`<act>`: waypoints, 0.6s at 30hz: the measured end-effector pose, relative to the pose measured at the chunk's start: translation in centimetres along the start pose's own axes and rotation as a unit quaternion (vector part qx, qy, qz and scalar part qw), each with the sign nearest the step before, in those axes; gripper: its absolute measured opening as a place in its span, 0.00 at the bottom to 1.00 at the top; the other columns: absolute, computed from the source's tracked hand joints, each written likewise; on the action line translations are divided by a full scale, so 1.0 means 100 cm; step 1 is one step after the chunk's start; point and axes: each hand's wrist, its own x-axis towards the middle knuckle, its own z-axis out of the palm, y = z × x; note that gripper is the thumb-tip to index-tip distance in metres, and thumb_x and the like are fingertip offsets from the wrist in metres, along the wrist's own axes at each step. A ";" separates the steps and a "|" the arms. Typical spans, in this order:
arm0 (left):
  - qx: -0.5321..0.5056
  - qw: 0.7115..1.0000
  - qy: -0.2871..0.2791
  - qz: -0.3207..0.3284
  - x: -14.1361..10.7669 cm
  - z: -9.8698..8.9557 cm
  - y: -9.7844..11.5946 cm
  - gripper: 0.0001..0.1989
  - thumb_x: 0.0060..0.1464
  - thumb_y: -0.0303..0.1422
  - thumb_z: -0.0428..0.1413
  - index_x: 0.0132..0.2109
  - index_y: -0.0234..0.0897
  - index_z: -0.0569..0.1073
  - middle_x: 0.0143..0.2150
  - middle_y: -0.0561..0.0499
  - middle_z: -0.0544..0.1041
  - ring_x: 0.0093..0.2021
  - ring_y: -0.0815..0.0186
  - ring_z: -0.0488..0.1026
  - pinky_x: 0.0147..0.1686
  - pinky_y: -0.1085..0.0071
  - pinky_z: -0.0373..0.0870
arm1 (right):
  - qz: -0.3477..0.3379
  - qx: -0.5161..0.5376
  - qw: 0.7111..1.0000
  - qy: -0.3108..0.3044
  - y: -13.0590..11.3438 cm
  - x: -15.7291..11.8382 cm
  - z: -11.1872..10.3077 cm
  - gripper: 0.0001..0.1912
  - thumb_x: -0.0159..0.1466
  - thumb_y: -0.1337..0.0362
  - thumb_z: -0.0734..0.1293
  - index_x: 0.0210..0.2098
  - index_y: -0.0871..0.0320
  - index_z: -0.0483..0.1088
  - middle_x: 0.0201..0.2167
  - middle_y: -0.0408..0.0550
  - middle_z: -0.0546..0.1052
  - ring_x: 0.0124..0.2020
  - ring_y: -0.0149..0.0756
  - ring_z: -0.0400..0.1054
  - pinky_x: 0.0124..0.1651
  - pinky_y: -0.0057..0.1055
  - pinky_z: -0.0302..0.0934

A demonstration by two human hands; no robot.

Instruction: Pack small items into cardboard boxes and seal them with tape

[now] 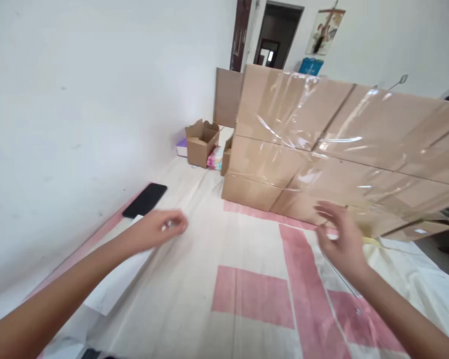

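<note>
My left hand hovers over the cloth-covered surface, its fingers curled toward the thumb with a small gap inside; no object shows in them. Beneath that forearm lies a white sheet of paper, and a black phone rests just beyond it by the wall. My right hand is raised in front of the stacked cardboard boxes, thumb and fingers apart, holding nothing I can see. A thin metal rod runs below it across the cloth; whether the hand touches it I cannot tell.
White cloth with pink blocks covers the surface. Clear tape shines on the box stack. A small open carton stands farther back beside a purple-and-white box. A white wall bounds the left side. An open cardboard flap juts out at right.
</note>
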 end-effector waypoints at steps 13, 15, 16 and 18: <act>0.000 0.926 0.332 -0.181 0.285 -0.045 -0.170 0.27 0.67 0.35 0.53 0.70 0.41 0.60 0.73 0.40 0.59 0.69 0.51 0.63 0.67 0.46 0.62 | 0.244 0.351 0.898 0.107 -0.119 0.183 0.458 0.38 0.60 0.62 0.61 0.69 0.62 0.54 0.71 0.64 0.58 0.73 0.47 0.50 0.73 0.55 0.44; 0.021 0.941 0.301 -0.154 0.315 -0.049 -0.191 0.29 0.68 0.29 0.50 0.73 0.43 0.56 0.77 0.43 0.53 0.73 0.53 0.58 0.70 0.52 0.59 | 0.241 0.350 0.897 0.118 -0.102 0.189 0.476 0.39 0.61 0.61 0.60 0.71 0.61 0.52 0.72 0.61 0.57 0.74 0.45 0.50 0.73 0.51 0.45; 0.027 0.946 0.286 -0.149 0.330 -0.051 -0.200 0.30 0.67 0.26 0.48 0.73 0.44 0.55 0.78 0.45 0.50 0.74 0.54 0.56 0.70 0.54 0.57 | 0.234 0.346 0.901 0.116 -0.095 0.189 0.482 0.39 0.61 0.61 0.61 0.71 0.60 0.52 0.72 0.60 0.57 0.73 0.44 0.50 0.73 0.50 0.46; 0.035 0.951 0.264 -0.154 0.352 -0.053 -0.217 0.30 0.66 0.27 0.49 0.73 0.46 0.56 0.79 0.47 0.43 0.74 0.51 0.54 0.70 0.54 0.56 | 0.218 0.322 0.915 0.109 -0.087 0.188 0.487 0.39 0.61 0.60 0.61 0.71 0.60 0.54 0.72 0.60 0.56 0.73 0.45 0.50 0.73 0.49 0.47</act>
